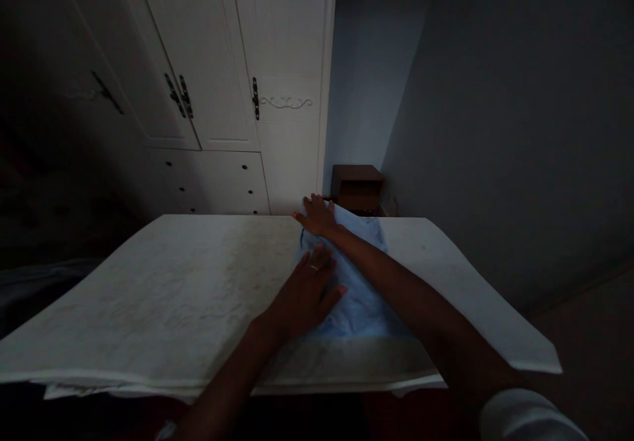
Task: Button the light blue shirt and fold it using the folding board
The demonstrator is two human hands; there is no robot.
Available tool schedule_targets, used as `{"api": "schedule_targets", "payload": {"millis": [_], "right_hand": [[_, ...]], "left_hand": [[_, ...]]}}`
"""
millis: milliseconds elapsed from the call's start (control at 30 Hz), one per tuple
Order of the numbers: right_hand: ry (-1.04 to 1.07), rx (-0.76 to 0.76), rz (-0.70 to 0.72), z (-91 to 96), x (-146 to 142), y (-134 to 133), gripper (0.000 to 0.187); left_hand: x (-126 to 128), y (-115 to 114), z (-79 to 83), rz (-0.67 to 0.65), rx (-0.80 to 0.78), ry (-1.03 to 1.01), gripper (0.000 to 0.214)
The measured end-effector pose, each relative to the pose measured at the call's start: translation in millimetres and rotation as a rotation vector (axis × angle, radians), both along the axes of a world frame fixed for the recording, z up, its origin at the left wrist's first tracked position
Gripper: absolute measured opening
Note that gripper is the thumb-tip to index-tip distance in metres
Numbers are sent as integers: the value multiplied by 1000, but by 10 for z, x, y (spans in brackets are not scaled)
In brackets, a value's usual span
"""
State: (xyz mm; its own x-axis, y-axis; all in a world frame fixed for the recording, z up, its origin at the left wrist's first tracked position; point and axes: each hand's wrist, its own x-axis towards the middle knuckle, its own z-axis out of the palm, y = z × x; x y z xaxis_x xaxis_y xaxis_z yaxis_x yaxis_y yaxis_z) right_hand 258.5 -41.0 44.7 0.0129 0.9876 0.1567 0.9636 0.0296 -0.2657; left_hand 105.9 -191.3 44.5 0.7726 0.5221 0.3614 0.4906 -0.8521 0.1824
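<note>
A light blue cloth (354,299) lies on a pale, padded board (193,282), a little right of its middle. My left hand (307,292) rests on the cloth's left side with its fingers spread, and a ring shows on one finger. Farther off, my right hand (317,215) presses flat on the cloth's far left corner, fingers apart. My right forearm crosses above the cloth and hides part of it. What kind of garment or linen the cloth is, I cannot tell.
Behind the board stands a white wardrobe (292,150) with dark handles and drawers. A small brown cabinet (357,171) sits by the back wall. To the right runs a grey wall (520,131). The board's near edge (163,383) is close to me; the room is dim.
</note>
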Motion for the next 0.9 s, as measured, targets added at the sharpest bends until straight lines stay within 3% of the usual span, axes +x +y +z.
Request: {"api": "schedule_targets", "payload": {"millis": [233,567,733,800,900], "right_hand": [[34,-168,-64,-279,140,236,73],[108,-55,-55,-525,312,339,67],[249,46,23,-536,424,339,61],[333,130,58,-491,509,261,58],[267,223,1,-363,734,48,49]], "left_hand": [[36,-187,-275,-43,-4,67,57],[-73,-316,-423,-37,32,-80,48],[-203,-285,-435,-131,4,-127,57],[-262,-259,-468,-155,19,-127,67],[-320,-246,-546,-112,46,-152,72]]}}
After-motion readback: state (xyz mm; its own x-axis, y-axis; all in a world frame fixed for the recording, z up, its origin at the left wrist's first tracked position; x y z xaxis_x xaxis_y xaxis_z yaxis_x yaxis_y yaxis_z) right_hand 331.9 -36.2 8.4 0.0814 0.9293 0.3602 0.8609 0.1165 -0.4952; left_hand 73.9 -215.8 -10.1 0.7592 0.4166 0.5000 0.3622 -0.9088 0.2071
